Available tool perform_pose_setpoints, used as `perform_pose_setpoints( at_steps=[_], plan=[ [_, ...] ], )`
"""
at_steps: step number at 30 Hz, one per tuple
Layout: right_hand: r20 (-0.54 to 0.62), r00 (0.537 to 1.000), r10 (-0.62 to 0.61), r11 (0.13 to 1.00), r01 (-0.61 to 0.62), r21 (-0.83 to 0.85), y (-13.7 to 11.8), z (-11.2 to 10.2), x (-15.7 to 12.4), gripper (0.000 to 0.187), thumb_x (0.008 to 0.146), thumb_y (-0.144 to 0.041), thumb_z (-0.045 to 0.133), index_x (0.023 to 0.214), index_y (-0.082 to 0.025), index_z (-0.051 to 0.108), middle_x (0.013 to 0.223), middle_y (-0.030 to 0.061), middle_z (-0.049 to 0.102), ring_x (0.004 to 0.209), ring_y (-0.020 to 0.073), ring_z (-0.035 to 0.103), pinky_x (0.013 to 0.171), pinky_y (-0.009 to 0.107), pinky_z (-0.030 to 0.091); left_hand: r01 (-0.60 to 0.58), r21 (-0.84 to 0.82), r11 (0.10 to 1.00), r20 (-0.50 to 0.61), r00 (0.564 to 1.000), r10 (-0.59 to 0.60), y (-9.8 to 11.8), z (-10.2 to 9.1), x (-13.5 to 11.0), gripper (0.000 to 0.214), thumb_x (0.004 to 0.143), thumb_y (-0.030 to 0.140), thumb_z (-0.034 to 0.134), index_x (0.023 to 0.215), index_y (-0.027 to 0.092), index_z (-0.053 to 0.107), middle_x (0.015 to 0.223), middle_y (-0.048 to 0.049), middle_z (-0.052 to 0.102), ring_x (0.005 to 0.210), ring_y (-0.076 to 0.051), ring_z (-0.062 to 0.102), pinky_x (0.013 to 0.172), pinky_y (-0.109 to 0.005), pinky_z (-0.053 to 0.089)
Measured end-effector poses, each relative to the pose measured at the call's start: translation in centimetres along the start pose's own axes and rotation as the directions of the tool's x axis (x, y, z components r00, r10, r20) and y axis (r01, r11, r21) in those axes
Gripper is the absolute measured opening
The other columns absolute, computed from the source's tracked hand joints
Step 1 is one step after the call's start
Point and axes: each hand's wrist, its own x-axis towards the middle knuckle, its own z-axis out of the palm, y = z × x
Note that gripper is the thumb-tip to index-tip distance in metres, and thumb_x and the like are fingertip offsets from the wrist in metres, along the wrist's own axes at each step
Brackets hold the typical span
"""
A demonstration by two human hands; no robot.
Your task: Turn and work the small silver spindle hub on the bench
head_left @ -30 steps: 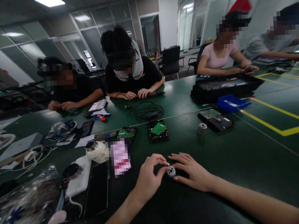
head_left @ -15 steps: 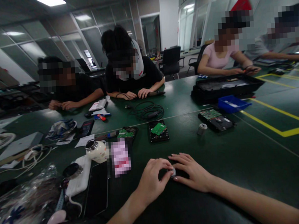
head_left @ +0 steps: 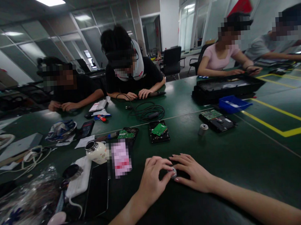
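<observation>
My left hand pinches a small round silvery metal part between thumb and fingertips, low over the green table in front of me. On the other side of that part is my right hand, fingers spread and palm down, with thumb and forefinger tips close around it. Whether those tips touch it I cannot tell. Farther off, a short metal cylinder stands upright beside a hard drive. Another hard drive with a green circuit board on it lies straight ahead.
To the left are a phone, a white power bank, a cream jar and a clear plastic bag. A blue tray and a black bin stand at the right. Several people sit across the table.
My left fingers have shifted very slightly on the metal part. The right hand looks the same, and the view has moved a touch.
</observation>
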Motion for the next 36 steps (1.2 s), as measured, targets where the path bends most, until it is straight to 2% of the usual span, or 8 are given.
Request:
perform_pose_setpoints(
  at_steps=[5,9,17,22,24,28,31,36],
  plan=[
    [-0.007,1.000,-0.009,1.000,0.009,0.022,0.1,-0.1,0.0,0.041,0.092,-0.052,0.053,0.122,-0.027,0.062,0.142,0.0083,0.051,0.134,0.0289,0.042,0.112,0.053,0.026,-0.024,-0.003,1.000,-0.064,0.998,0.024,-0.2,0.0,-0.2,0.010,0.085,0.019,0.070,0.093,0.023,0.067,0.093,-0.0028,0.066,0.093,-0.022,0.061,0.085,-0.037,0.045],
    [0.001,1.000,-0.004,1.000,0.004,0.018,0.2,0.0,0.0,0.041,0.092,-0.052,0.052,0.123,-0.026,0.061,0.143,0.0086,0.050,0.135,0.0293,0.041,0.112,0.054,0.027,0.021,0.047,0.999,-0.132,0.991,-0.014,-0.9,-0.5,0.0,0.009,0.085,0.021,0.070,0.094,0.022,0.068,0.095,-0.0039,0.063,0.094,-0.022,0.060,0.085,-0.037,0.046],
    [0.027,1.000,0.016,1.000,-0.015,-0.004,-0.2,-0.4,0.0,0.041,0.093,-0.053,0.051,0.123,-0.026,0.060,0.145,0.0080,0.048,0.136,0.0286,0.039,0.112,0.054,0.026,0.142,0.183,0.973,-0.120,0.985,-0.121,-5.7,-0.1,0.7,0.009,0.085,0.014,0.068,0.090,0.020,0.063,0.096,-0.0032,0.067,0.095,-0.023,0.059,0.087,-0.039,0.043],
    [0.025,1.000,0.014,1.000,-0.014,-0.004,-0.2,-0.3,0.0,0.042,0.092,-0.053,0.051,0.123,-0.026,0.060,0.145,0.0085,0.047,0.136,0.0288,0.039,0.113,0.054,0.025,0.164,0.198,0.966,-0.076,0.986,-0.151,-6.8,0.3,0.5,0.029,0.079,0.013,0.074,0.104,0.023,0.063,0.103,-0.0025,0.072,0.111,-0.026,0.056,0.092,-0.042,0.040],
    [0.022,1.000,0.018,1.000,-0.018,-0.003,-0.2,-0.3,0.0,0.041,0.093,-0.053,0.051,0.123,-0.026,0.061,0.145,0.0083,0.047,0.136,0.0289,0.038,0.113,0.054,0.025,0.165,0.192,0.967,-0.064,0.986,-0.155,-6.8,0.3,0.4,0.033,0.078,0.012,0.075,0.106,0.024,0.064,0.102,-0.0017,0.073,0.116,-0.027,0.054,0.095,-0.043,0.038],
    [0.029,0.999,0.021,1.000,-0.020,-0.016,-0.3,-0.4,0.0,0.041,0.093,-0.052,0.050,0.122,-0.026,0.060,0.145,0.0079,0.047,0.137,0.0280,0.038,0.113,0.053,0.025,0.166,0.159,0.973,-0.077,0.985,-0.155,-6.1,0.1,0.6,0.021,0.081,0.010,0.072,0.097,0.022,0.066,0.098,-0.0017,0.072,0.107,-0.025,0.059,0.092,-0.042,0.039],
    [0.033,0.999,0.020,0.999,-0.019,-0.029,-0.2,-0.3,0.0,0.040,0.093,-0.053,0.049,0.121,-0.025,0.061,0.146,0.0079,0.046,0.137,0.0279,0.038,0.113,0.053,0.025,0.139,0.110,0.984,-0.094,0.987,-0.129,-4.6,-0.3,0.8,0.014,0.083,0.013,0.072,0.091,0.021,0.065,0.099,-0.0017,0.070,0.102,-0.022,0.061,0.091,-0.039,0.042],
    [0.021,1.000,0.007,1.000,-0.007,-0.027,0.0,0.0,-0.1,0.042,0.093,-0.054,0.049,0.122,-0.026,0.060,0.145,0.0077,0.048,0.137,0.0276,0.038,0.113,0.052,0.026,0.034,-0.014,0.999,-0.053,0.998,-0.035,-1.3,-1.0,0.6,0.018,0.081,0.014,0.074,0.093,0.022,0.063,0.095,0.0002,0.069,0.105,-0.020,0.060,0.092,-0.033,0.045]
  ],
)
